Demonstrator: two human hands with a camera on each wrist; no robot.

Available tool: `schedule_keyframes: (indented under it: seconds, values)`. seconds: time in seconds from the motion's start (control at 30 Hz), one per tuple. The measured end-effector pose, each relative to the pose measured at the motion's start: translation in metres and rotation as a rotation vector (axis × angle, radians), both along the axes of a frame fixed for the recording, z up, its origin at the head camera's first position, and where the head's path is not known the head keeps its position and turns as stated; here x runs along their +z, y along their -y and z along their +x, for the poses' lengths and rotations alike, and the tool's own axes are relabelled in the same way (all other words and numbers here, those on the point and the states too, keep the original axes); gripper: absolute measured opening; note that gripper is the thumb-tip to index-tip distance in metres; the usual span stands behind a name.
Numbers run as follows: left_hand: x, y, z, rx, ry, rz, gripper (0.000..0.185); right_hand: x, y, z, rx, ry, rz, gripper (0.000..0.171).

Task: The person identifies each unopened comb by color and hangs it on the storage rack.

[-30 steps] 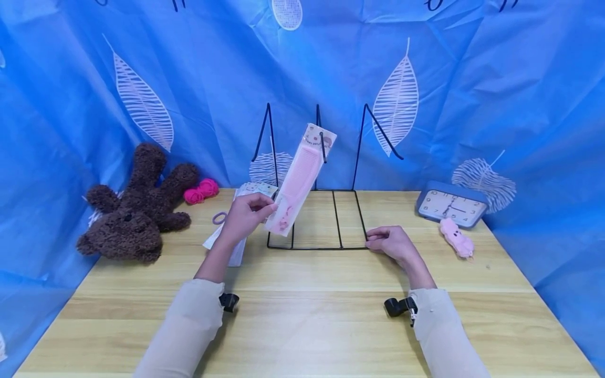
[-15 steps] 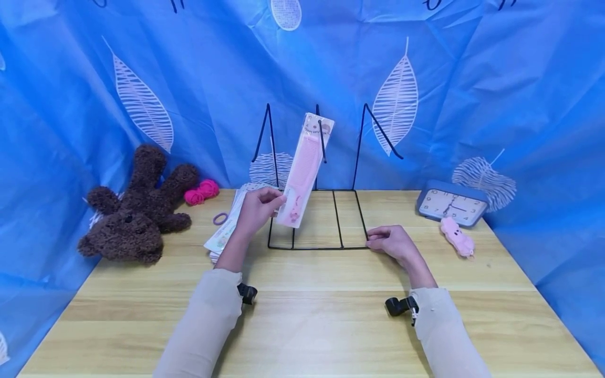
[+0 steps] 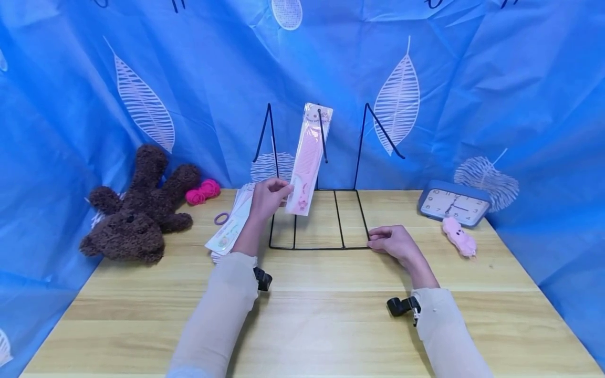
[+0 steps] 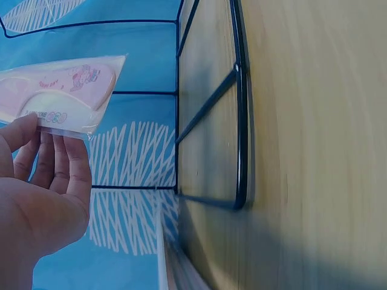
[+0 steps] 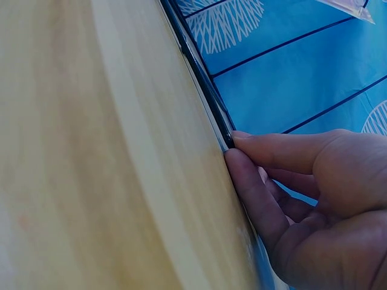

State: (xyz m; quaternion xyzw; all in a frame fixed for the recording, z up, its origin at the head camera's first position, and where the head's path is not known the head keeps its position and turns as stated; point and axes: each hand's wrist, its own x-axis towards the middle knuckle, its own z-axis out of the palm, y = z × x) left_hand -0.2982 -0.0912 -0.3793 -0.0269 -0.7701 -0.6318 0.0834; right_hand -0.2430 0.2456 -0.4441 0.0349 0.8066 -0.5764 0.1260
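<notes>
Pink packaged comb (image 3: 308,158): long axis steep, top leaning right.

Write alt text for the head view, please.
A person's left hand holds a packaged pink comb at the middle hook of a black wire rack, while the right hand pinches the rack's corner. A brown teddy bear lies at left, a blue clock at right.
</notes>
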Motion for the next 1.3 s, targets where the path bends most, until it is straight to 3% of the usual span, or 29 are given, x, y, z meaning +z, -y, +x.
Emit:
schedule_keyframes:
  seconds: [0.33, 0.73, 1.0, 1.2, 1.3]
  values:
    - [-0.002, -0.014, -0.006, 0.046, 0.103, 0.073, 0.014, -0.003, -0.001, -0.002, 0.009, -0.037, -0.011, 0.045]
    - [-0.010, -0.012, -0.011, 0.123, 0.098, 0.029, 0.018, -0.004, -0.001, -0.002, 0.006, -0.033, -0.012, 0.044]
    - [-0.012, 0.001, -0.008, 0.141, 0.076, 0.086, 0.021, -0.004, -0.003, -0.003, 0.005, -0.034, 0.011, 0.043]
    - [-0.013, 0.018, -0.007, 0.160, 0.067, 0.001, 0.024, -0.004, -0.003, -0.002, 0.014, -0.034, 0.000, 0.043]
    - [-0.013, 0.032, -0.005, 0.166, 0.083, 0.018, 0.025, -0.004, -0.002, -0.001, 0.016, -0.035, -0.001, 0.043]
